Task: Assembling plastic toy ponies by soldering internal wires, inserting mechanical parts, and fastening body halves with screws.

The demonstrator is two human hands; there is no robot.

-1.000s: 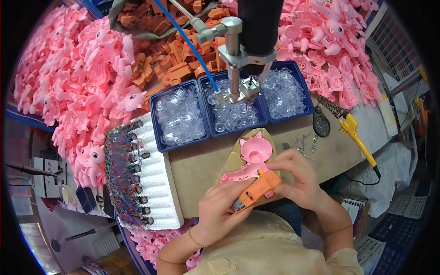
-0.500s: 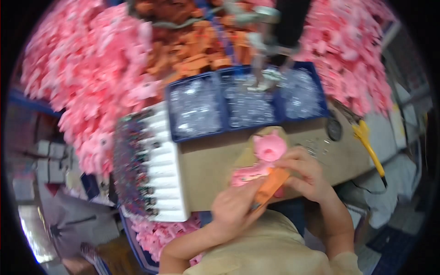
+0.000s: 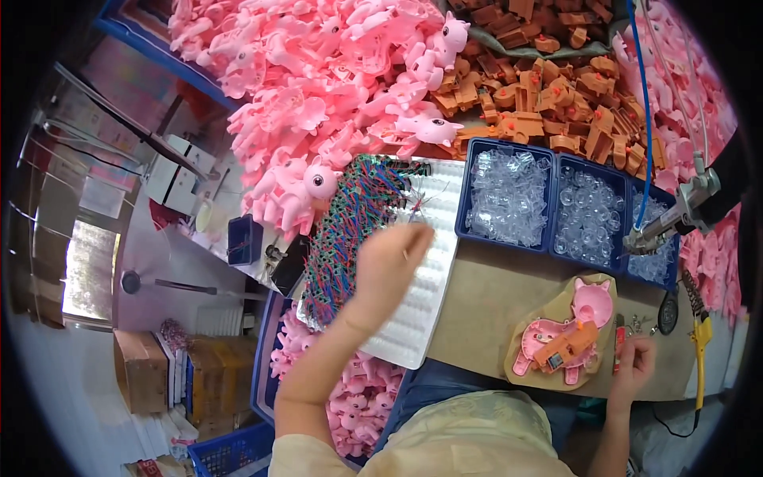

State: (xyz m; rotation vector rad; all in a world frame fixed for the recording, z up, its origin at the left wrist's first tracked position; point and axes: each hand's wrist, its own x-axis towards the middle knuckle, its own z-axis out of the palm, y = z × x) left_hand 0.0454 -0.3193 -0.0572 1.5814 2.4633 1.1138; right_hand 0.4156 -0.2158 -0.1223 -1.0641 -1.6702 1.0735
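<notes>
My left hand [image 3: 391, 266] reaches over a white ridged foam tray [image 3: 409, 306], fingers pinched at a small part with thin wires [image 3: 416, 205]. Beside that hand, a thick bundle of coloured wires [image 3: 342, 230] covers the tray's left side. On the right, my right hand [image 3: 634, 362] is closed with its fingers curled; what it holds, if anything, is hidden. A slim red tool [image 3: 619, 343] is right beside its fingers. Left of it, an open pink toy animal shell [image 3: 539, 331] rests on a tan pad [image 3: 517, 367], with an orange plastic box [image 3: 566, 347] in its body.
Blue bins [image 3: 548, 248] of clear plastic parts stand behind the work surface. Pink toy shells [image 3: 318, 87] and orange boxes [image 3: 548, 99] are heaped beyond. A metal machine arm [image 3: 675, 211] overhangs the right bin; a yellow-handled tool [image 3: 701, 342] hangs at the right edge.
The view has swung left. My left hand has left the orange box and moved to the foam tray. My right hand has moved off the toy to its right; the box now sits in the shell.
</notes>
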